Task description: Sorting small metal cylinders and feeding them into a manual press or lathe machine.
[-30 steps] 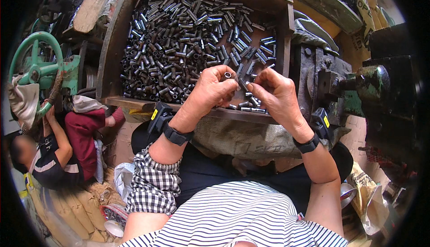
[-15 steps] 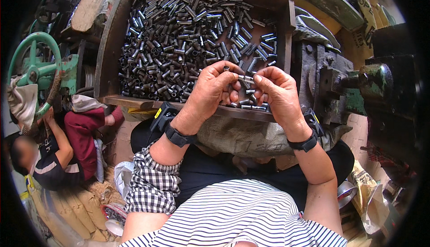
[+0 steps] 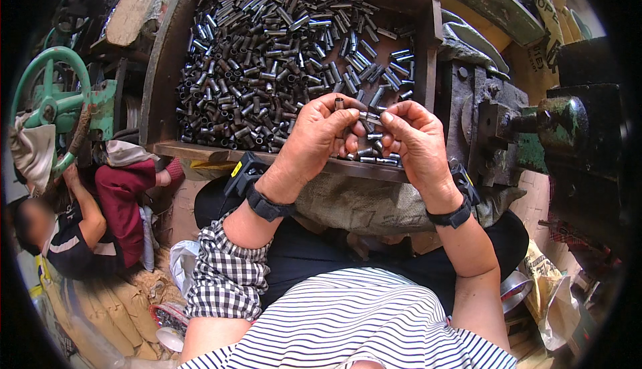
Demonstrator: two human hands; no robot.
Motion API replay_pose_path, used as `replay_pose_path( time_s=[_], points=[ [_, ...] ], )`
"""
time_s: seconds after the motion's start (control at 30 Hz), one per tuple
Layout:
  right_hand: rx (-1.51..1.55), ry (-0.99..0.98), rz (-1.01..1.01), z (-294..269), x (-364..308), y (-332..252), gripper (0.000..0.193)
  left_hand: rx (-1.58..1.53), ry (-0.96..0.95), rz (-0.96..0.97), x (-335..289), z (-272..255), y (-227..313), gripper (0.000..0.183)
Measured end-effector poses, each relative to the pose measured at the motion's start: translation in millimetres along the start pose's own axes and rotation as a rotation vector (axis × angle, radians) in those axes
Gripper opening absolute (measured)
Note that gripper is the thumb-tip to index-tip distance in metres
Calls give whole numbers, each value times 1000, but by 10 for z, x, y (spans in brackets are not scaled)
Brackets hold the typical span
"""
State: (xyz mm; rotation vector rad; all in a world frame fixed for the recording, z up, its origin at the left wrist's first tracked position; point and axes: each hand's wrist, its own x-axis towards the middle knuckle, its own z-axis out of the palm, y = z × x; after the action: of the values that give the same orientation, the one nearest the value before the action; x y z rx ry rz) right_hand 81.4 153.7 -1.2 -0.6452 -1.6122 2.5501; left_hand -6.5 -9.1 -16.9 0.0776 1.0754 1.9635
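My left hand [image 3: 311, 132] is closed, with a short metal tube [image 3: 339, 103] standing upright between its thumb and forefinger. My right hand [image 3: 420, 138] pinches a shiny metal sleeve [image 3: 372, 119] that lies across the gap between my fingertips. The two hands nearly meet over the front right part of a wooden tray [image 3: 160, 68]. Beneath my fingers lie several loose shiny sleeves [image 3: 374, 160] by the tray's front edge. How the small pieces touch each other is partly hidden by my fingers.
A large heap of dark metal tubes [image 3: 261, 68] fills most of the tray. Right of it stands a black and green machine [image 3: 521, 121]. At left are a green handwheel [image 3: 50, 108] and a seated person [image 3: 80, 228]. Sackcloth [image 3: 374, 202] hangs below the tray.
The hands stay almost in place, with a slight shift of the fingertips. The sleeve between them has moved a little to the right.
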Motion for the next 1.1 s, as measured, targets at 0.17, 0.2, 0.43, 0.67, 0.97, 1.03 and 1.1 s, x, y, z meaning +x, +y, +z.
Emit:
replay_pose_path(
  time_s=[0.17, 0.2, 0.43, 0.67, 0.97, 1.03, 1.1],
  points=[
    [-26, 4, 0, 17, 3, 15, 12, -36, -18, 31, -3, 4, 2, 18],
    [2, 2, 14, 12, 7, 13, 12, -36, -17, 31, -5, 7, 2, 18],
    [102, -16, 122, -37, 28, -12, 10, 177, -21, 103, -17, 33, -40, 19],
    [144, -8, 166, -55, 1, -76, 9, 575, 20, 277, -119, 222, 7, 20],
    [-12, -19, 113, -35, -165, -152, 17, 1343, -129, 806, -198, 231, -64, 45],
    [5, -65, 164, -96, -120, -167, 17, 1400, -224, 754, -194, 208, -18, 52],
    [-10, -96, 180, -118, -82, -207, 17, 1436, -243, 739, -212, 250, 41, 54]
  ],
)
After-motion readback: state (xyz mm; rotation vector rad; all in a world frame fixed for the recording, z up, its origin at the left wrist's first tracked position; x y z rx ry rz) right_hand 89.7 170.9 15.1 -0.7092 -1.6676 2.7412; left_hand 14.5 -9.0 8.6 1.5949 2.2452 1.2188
